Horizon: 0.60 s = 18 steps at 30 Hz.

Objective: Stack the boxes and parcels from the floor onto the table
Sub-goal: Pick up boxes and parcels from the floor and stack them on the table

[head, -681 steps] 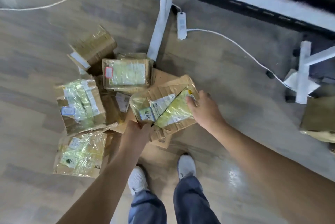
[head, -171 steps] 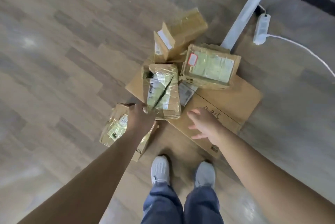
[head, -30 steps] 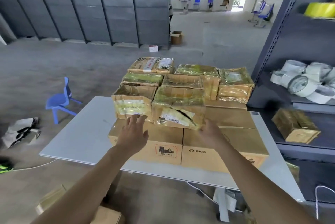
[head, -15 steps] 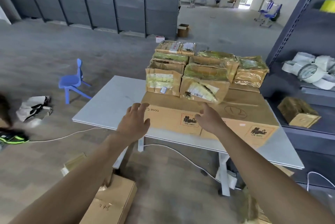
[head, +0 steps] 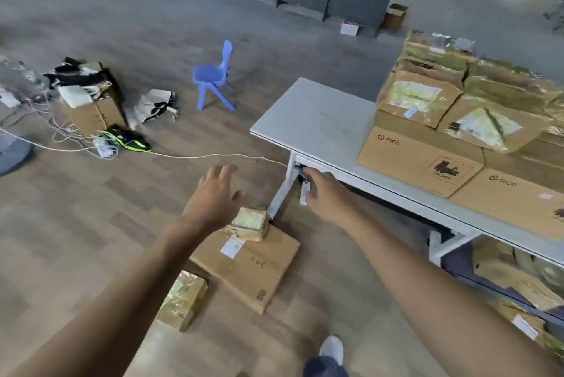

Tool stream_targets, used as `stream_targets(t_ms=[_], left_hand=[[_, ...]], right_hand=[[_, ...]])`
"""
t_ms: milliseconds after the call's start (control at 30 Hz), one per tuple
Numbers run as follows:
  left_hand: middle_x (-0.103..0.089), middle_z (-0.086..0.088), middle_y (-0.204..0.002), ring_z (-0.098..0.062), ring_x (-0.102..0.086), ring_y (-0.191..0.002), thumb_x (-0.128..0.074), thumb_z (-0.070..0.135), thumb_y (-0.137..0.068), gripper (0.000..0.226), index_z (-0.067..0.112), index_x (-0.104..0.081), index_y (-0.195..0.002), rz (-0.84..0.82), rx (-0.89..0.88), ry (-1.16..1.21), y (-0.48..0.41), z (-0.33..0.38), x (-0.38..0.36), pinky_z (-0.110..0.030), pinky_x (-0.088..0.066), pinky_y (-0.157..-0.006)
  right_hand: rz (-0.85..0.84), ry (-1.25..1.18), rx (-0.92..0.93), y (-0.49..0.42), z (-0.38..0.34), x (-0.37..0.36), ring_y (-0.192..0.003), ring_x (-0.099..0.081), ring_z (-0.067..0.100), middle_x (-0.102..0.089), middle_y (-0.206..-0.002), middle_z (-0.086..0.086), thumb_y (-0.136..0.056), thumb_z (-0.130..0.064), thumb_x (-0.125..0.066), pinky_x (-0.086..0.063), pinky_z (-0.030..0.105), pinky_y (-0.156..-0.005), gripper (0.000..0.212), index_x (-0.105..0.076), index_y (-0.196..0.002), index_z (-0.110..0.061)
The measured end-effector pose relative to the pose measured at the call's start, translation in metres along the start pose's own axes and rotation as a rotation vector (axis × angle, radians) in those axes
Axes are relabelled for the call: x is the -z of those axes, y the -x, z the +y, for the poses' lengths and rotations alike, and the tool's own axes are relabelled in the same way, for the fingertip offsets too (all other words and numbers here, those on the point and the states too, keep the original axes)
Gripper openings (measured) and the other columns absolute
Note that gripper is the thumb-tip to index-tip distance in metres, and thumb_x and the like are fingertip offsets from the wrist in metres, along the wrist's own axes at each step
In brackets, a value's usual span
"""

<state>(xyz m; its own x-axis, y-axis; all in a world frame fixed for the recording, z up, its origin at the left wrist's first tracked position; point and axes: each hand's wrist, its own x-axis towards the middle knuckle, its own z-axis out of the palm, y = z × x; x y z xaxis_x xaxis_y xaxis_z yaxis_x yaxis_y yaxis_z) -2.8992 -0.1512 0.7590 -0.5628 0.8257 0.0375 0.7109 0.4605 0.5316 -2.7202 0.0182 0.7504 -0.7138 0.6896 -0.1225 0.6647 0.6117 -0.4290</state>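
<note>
A grey table (head: 317, 120) at the right carries flat brown cartons (head: 418, 160) with several taped parcels (head: 418, 98) stacked on them. On the floor by the table leg lies a large flat carton (head: 253, 266), with a small taped parcel (head: 250, 222) resting on its far end. Another taped parcel (head: 181, 300) lies on the floor to its left. My left hand (head: 213, 196) hovers open above the small parcel, holding nothing. My right hand (head: 328, 193) is empty too, fingers loosely spread, in front of the table's corner.
A white table leg (head: 282, 193) and a hanging power strip (head: 304, 193) are right by my right hand. A white cable (head: 195, 157) runs across the floor. A blue child's chair (head: 213, 76), a box with clutter (head: 88, 102) and more parcels under the table (head: 512, 279) are around.
My view has swung from the table stack down and left to the floor. Both empty hands have left the stacked parcels and dropped toward the parcels on the floor.
</note>
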Motion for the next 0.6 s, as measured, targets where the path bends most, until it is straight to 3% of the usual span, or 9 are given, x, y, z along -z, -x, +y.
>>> stream_targets(t_ms=[167, 467, 600], left_hand=[[-0.044, -0.023, -0.135, -0.044, -0.045, -0.12, -0.062, 0.016, -0.086, 0.057, 0.009, -0.041, -0.139, 0.002, 0.163, -0.008, 0.024, -0.069, 0.003, -0.045, -0.036, -0.101], [-0.045, -0.026, -0.132, -0.046, -0.049, -0.117, -0.062, 0.013, -0.086, 0.056, 0.008, -0.042, -0.138, -0.062, 0.53, -0.071, 0.064, -0.185, -0.017, -0.047, -0.038, -0.099], [-0.045, -0.024, -0.133, -0.043, -0.048, -0.119, -0.06, 0.015, -0.088, 0.054, 0.009, -0.042, -0.138, -0.15, 0.655, -0.097, 0.075, -0.224, -0.047, -0.044, -0.038, -0.098]], right_hand=[[-0.137, 0.024, 0.083, -0.018, -0.045, -0.056, -0.107, -0.056, 0.029, -0.045, -0.135, 0.009, -0.096, -0.023, -0.047, -0.049, 0.044, -0.086, 0.052, -0.031, -0.145, -0.03], [-0.417, 0.092, 0.217, -0.068, -0.068, -0.197, -0.11, -0.056, 0.032, -0.047, -0.129, 0.011, -0.097, -0.037, -0.042, -0.041, 0.036, -0.071, 0.05, -0.029, -0.145, -0.029], [-0.528, 0.188, 0.273, -0.085, -0.076, -0.256, -0.115, -0.053, 0.034, -0.043, -0.137, 0.015, -0.099, -0.041, -0.042, -0.044, 0.039, -0.078, 0.06, -0.018, -0.152, -0.026]])
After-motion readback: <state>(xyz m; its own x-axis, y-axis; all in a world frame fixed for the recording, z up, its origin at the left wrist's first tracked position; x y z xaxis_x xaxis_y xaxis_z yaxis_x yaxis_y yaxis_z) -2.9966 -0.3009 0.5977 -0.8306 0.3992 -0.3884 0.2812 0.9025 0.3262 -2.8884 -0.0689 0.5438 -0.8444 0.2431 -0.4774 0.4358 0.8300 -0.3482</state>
